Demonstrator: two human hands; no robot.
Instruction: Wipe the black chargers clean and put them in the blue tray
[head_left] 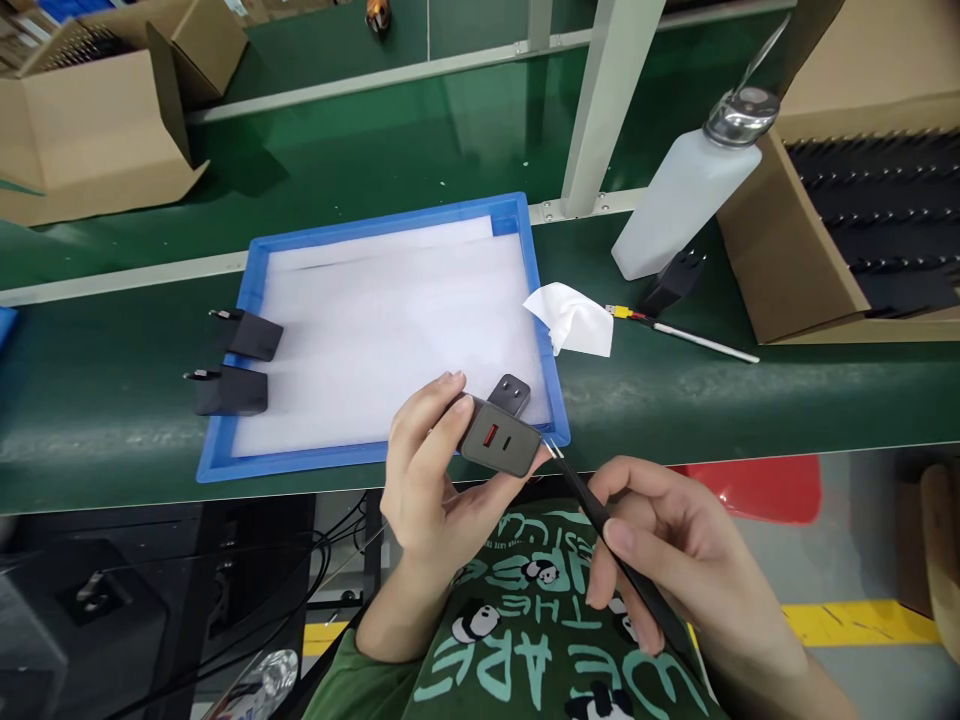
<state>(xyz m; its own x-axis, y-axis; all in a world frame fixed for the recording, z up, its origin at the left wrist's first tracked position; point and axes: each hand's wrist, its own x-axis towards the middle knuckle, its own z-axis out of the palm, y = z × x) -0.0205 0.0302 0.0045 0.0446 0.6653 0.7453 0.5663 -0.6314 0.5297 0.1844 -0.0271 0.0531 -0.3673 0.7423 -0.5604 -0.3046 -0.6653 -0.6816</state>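
**Charger held at lower centre, tweezer tip at its edge**

Left hand [435,480] at lower centre of frame, fingers curled and clamped around a dark grey charger [501,450], thumb under, fingertips on the upper side. Port face turned toward camera: 1 orange port and 1 small oval port visible. Charger raised just in front of the near right corner of the blue tray [225,455], over the table edge.

Right hand [675,550] at lower right, fingers pinched on black tweezers [607,530]; metal tip at the charger's right edge, contact or small gap not resolvable.

Inside tray: white foam sheet [375,320]. On the sheet near the right rim, just behind the held unit, 1 more grey charger [511,393]. On the tray's left rim, 2 black plug adapters [229,390], pins pointing left.

Right of tray on the green belt [112,420]: crumpled white wipe [574,318], then thin white rod with yellow end [690,338]. Upper right: white dispenser bottle [686,195] with metal cap, leaning beside a cardboard box [787,250] of black parts. Upper left: open carton [90,130].
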